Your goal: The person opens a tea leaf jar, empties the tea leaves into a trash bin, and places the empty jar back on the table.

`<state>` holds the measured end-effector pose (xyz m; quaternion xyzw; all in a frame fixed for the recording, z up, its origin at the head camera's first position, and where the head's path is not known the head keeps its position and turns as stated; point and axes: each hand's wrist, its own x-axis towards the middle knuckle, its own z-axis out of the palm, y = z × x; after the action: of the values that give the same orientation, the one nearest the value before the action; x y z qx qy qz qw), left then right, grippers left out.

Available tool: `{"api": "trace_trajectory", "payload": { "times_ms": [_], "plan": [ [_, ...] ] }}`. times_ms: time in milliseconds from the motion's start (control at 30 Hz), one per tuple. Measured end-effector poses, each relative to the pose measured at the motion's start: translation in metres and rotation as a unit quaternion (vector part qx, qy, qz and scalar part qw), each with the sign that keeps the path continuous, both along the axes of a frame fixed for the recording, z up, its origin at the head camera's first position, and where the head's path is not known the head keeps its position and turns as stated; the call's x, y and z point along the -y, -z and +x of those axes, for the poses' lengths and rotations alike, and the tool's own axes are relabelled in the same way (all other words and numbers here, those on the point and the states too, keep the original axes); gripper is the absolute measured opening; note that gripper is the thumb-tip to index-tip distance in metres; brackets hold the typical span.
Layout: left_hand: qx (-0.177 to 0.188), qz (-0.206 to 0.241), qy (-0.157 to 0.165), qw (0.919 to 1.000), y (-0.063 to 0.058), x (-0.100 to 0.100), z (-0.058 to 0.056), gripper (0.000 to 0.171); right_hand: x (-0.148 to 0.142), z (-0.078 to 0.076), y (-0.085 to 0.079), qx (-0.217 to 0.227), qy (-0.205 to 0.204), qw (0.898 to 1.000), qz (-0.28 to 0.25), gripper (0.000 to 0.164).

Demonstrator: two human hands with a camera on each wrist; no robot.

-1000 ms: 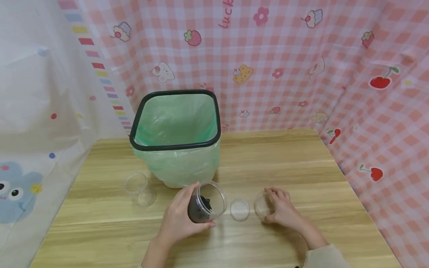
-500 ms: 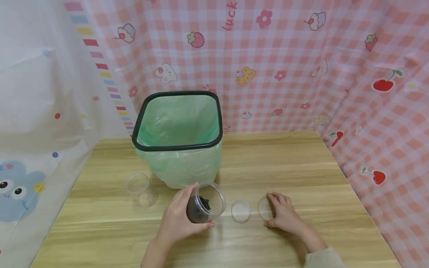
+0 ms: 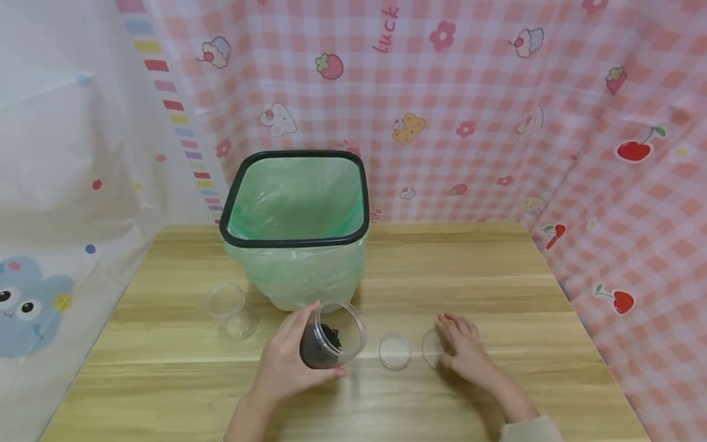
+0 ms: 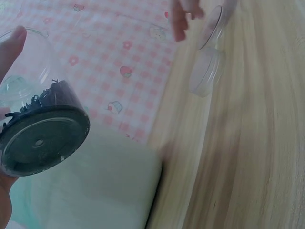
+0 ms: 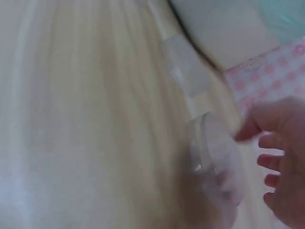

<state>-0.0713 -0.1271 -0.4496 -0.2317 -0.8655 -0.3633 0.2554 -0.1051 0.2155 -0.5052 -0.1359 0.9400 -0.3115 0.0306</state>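
My left hand (image 3: 278, 365) grips a clear jar (image 3: 317, 350) partly filled with dark shredded pieces that look like tea leaves. The jar tilts with its uncovered mouth to the right, in front of the bin. Its dark base (image 4: 45, 140) shows in the left wrist view. My right hand (image 3: 466, 356) is beside a clear round container (image 3: 429, 348) on the table. In the right wrist view, the fingers of the right hand (image 5: 290, 157) are spread apart from the blurred clear container (image 5: 221, 152). A clear round lid (image 3: 394, 352) lies between the two hands.
A bin (image 3: 295, 270) with a black rim and a green liner stands behind the left hand. Another clear, empty container (image 3: 226, 301) stands at the left of the wooden table (image 3: 458, 264). Patterned cloth (image 3: 353, 92) hangs behind and at the sides.
My right hand has loosened from the clear container, and its fingers now stand away from it. The left hand still holds the jar, shifted slightly left in view.
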Motion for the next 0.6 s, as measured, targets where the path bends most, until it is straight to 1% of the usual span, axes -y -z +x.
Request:
{"api": "trace_trajectory", "payload": {
  "times_ms": [100,200,433,600],
  "plan": [
    [-0.003,0.004,-0.009,0.9999,0.000,0.004,0.001,0.101,0.004,-0.007,-0.015,-0.020,0.014,0.999,-0.031,0.067],
    [-0.002,0.009,-0.014,0.9999,0.000,0.007,0.001,0.100,0.009,-0.015,-0.031,-0.019,0.023,0.998,-0.051,0.063],
    [0.013,0.023,-0.018,0.9995,0.003,0.015,0.002,0.099,0.029,-0.028,-0.070,0.002,0.005,0.996,-0.094,0.062],
    [0.024,0.027,-0.024,0.9991,0.003,0.016,0.001,0.099,0.042,-0.036,-0.102,0.004,0.007,0.992,-0.127,0.059]
  ]
}}
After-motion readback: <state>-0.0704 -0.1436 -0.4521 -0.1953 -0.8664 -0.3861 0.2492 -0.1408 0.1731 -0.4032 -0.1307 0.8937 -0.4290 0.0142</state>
